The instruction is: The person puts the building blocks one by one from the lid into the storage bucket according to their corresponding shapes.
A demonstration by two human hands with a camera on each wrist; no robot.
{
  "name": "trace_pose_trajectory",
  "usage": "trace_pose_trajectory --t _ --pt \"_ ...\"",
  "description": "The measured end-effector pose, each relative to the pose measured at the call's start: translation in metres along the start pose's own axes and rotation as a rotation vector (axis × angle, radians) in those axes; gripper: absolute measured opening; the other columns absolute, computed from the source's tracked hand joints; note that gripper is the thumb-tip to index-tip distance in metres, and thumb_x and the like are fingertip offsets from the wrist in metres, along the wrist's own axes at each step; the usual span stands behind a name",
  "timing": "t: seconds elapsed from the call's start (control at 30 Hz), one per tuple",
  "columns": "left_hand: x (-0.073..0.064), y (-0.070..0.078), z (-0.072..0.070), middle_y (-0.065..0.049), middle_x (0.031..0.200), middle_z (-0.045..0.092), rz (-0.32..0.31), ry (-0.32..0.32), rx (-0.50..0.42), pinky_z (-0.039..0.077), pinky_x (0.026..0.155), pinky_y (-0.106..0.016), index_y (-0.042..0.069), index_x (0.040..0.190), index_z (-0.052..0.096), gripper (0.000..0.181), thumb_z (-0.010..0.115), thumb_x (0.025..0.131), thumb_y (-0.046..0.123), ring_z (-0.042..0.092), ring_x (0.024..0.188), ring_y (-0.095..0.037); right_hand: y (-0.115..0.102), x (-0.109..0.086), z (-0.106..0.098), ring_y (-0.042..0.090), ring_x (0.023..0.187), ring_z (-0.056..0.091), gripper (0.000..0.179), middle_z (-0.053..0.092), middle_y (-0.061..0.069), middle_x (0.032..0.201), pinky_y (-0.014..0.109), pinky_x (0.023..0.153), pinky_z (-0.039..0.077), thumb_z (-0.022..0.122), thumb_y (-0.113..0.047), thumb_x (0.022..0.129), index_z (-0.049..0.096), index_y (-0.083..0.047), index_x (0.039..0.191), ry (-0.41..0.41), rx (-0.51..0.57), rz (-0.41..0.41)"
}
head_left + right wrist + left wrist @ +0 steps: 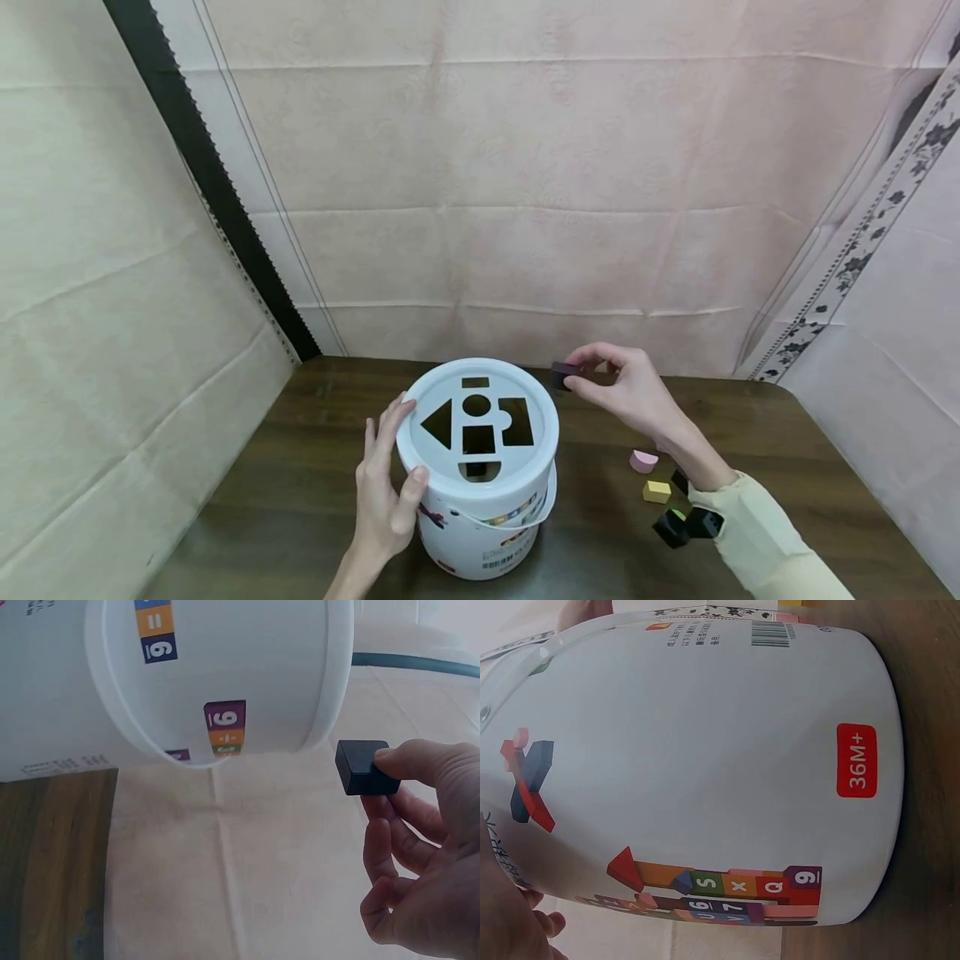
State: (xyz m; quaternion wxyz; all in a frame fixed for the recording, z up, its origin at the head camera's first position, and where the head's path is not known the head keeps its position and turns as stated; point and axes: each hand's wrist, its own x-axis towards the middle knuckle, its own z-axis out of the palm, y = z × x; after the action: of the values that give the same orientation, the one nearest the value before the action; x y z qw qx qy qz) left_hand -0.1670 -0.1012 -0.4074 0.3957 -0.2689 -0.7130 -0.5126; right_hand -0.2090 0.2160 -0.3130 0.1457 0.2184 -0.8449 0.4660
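A white bucket stands upright on the table, capped by a pale blue lid with several shaped holes. My left hand rests against the left side of the lid's rim, index fingertip on the edge and thumb toward the front. In the left wrist view, part of that hand shows beside the bucket wall. Between thumb and fingers, my right hand pinches a small black block, held in the air just right of the lid. The right wrist view shows the block apart from the bucket.
Right of the bucket, a pink half-round block, a yellow block and several dark blocks lie on the wooden table, partly under the right forearm. The bucket's white handle hangs down. Pale cloth surrounds the table.
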Motion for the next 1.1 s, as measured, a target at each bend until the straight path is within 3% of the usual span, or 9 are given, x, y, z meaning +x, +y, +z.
trace_pose_trajectory --t 0.47,0.63,1.1 --pt "0.000 0.000 -0.001 -0.017 0.144 0.053 -0.008 -0.008 0.014 0.012 0.104 -0.077 0.001 0.142 0.052 0.062 0.052 0.093 0.039 0.044 0.136 -0.037 -0.014 0.032 0.031 0.026 0.087 0.060 0.018 0.070 -0.001 0.088 0.040 0.077 0.035 0.080 -0.007 0.084 0.075 -0.007 0.101 -0.053 0.034 -0.088" --pt "-0.001 0.000 0.000 -0.016 0.143 0.053 -0.012 -0.008 0.013 0.011 0.104 -0.077 0.001 0.142 0.052 0.062 0.052 0.093 0.038 0.044 0.136 -0.039 -0.013 0.039 0.044 0.022 0.087 0.060 0.018 0.071 -0.001 0.089 0.041 0.077 0.035 0.080 -0.008 0.083 0.076 -0.007 0.101 -0.074 0.055 -0.095" --pt "-0.001 0.000 0.000 -0.016 0.144 0.052 -0.019 -0.016 0.013 0.011 0.104 -0.077 0.002 0.143 0.052 0.062 0.053 0.093 0.038 0.044 0.136 -0.037 -0.017 0.054 0.070 0.020 0.089 0.060 0.017 0.073 -0.001 0.094 0.041 0.078 0.045 0.081 -0.008 0.083 0.077 -0.007 0.100 -0.105 0.051 -0.172"
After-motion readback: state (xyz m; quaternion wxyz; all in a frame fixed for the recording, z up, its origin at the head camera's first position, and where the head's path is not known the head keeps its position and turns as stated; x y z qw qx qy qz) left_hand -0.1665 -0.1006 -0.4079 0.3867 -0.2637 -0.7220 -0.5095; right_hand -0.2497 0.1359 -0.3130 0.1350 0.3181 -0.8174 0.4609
